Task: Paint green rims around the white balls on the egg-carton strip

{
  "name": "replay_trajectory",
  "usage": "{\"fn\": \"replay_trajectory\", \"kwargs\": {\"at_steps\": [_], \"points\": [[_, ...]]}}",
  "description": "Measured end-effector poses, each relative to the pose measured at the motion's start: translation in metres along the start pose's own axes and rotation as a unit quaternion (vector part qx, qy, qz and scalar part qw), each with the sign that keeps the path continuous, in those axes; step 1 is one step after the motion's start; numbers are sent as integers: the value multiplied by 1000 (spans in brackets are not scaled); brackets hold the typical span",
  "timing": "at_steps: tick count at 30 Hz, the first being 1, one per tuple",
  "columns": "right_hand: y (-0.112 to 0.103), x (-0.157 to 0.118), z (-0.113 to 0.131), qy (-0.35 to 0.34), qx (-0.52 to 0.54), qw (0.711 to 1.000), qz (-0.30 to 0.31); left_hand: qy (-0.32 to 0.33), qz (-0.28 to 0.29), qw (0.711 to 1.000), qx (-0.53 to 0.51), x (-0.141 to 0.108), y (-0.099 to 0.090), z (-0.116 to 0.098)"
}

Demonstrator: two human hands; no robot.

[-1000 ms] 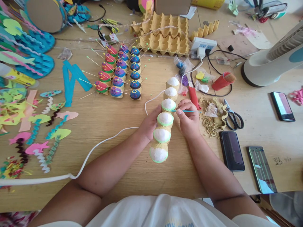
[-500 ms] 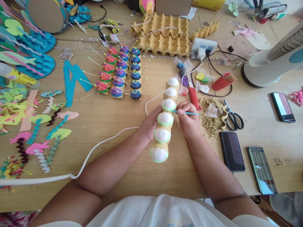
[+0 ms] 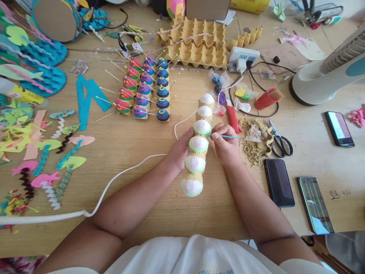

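A strip cut from an egg carton [image 3: 196,156] runs away from me, its row of bumps capped in white. Light green edging shows around the white caps of the nearer bumps; the two farthest have none that I can see. My left hand [image 3: 182,149] grips the strip from its left side, fingers partly hidden beneath it. Pinched in my right hand [image 3: 227,146] is a thin blue stick [image 3: 228,136], its tip at the edge of the third bump from the far end.
Painted egg-carton strips [image 3: 142,99] with pins stand ahead to the left, near bare egg trays [image 3: 196,49]. Scissors [image 3: 281,140], phones [image 3: 279,182] and a fan [image 3: 313,83] lie right. Paper fish [image 3: 47,179] cover the left; a white cord [image 3: 119,173] passes under my left arm.
Almost nothing differs. The view has shifted very slightly, and the blue stick's tip stays by the same bump with both hands holding as before.
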State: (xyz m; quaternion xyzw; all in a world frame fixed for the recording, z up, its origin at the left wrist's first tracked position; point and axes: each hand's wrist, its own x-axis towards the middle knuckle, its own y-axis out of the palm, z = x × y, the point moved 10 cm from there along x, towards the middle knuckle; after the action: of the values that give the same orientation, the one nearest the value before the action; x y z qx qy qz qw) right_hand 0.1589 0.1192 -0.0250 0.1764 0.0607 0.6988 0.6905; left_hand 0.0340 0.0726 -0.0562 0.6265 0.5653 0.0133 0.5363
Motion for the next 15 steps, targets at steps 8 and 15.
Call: {"fn": "replay_trajectory", "kwargs": {"at_steps": [8,15], "points": [[2,0,1,1,-8,1000,2,-6,-2,1000,-3,-1,1,0],[3,-1,2,4,2,1000,9,-7,-1,1000,6,-2,1,0]]}}
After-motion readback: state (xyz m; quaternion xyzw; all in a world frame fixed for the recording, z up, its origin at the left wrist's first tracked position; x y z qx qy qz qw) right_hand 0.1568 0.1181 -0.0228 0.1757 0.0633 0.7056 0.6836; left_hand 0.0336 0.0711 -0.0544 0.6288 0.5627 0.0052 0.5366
